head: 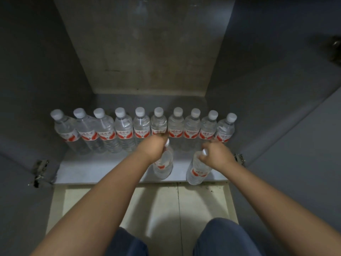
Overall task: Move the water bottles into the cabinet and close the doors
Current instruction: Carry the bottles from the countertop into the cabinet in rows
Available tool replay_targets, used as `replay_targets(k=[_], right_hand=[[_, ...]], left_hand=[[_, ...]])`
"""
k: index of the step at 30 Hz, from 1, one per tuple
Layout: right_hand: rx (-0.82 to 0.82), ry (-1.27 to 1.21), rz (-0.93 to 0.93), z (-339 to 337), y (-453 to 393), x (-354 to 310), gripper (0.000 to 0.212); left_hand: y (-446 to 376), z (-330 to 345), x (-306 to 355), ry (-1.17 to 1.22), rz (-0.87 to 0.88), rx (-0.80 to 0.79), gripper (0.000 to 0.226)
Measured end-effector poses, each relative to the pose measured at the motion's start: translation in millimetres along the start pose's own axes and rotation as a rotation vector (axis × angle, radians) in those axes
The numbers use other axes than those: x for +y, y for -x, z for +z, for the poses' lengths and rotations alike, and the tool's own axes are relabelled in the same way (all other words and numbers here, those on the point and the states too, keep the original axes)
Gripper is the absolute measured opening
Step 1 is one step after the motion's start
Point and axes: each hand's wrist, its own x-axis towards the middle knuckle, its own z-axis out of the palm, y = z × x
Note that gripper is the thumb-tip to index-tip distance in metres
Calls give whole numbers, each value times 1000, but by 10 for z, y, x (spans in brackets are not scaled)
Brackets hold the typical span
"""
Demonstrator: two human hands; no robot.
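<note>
1. Inside, ten water bottles [142,126] stand upright in a row across the cabinet floor [96,169], near its back edge.
2. Left hand [153,148] has its fingers curled round the neck of a bottle [163,168] standing near the floor's front edge.
3. Right hand [215,154] grips a second bottle [198,171] by its top, at the front edge.
4. Both doors [295,148] hang wide open.

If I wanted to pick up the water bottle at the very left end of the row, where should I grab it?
Grab the leftmost bottle round its neck, just under the white cap, reaching in from above and in front. It stands upright with its top free, while the next bottle crowds its right side. Both hands already hold their bottles by the top.
</note>
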Motion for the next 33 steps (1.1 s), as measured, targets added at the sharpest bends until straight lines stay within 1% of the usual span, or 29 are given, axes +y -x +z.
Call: replay_targets(k=[2, 3, 7, 9, 12, 13, 17, 24, 27, 29, 33], right_hand=[[-24, 1, -29, -8, 11, 6, 38], [-30, -2, -36, -14, 17, 2, 39], [-32, -34, -64, -27, 8, 27, 38], [-18, -38, -66, -19, -10, 57, 36], [-21, -27, -55, 12, -33, 63, 30], [-24, -21, -45, 5, -45, 71, 28], [-41, 28, 25, -139, -114, 248, 25], [53, 51, 138, -225, -297, 577, 34], [82, 43, 174, -234, -409, 716, 34], [82, 43, 186, -237, -482, 777, 32], [70, 26, 202, -238, -599, 790, 34]], left_hand=[[25, -31, 34, -46, -98, 40, 37], [43, -53, 51, -72, -136, 59, 36], [41, -80, 86, -132, -150, 73, 38], [32, -90, 71, -104, -140, 74, 45], [40, -40, 62, -90, -68, 49, 69], [50, -20, 72, -90, -39, 40, 72], [49, 88, 77, 43, -43, 93, 64], [28, 229, 105, 120, -41, 122, 63], [9, 228, 91, 122, -52, 97, 64], [3, 208, 91, 108, -78, 81, 64], [-33, 191, 92, 59, -125, 69, 60]])
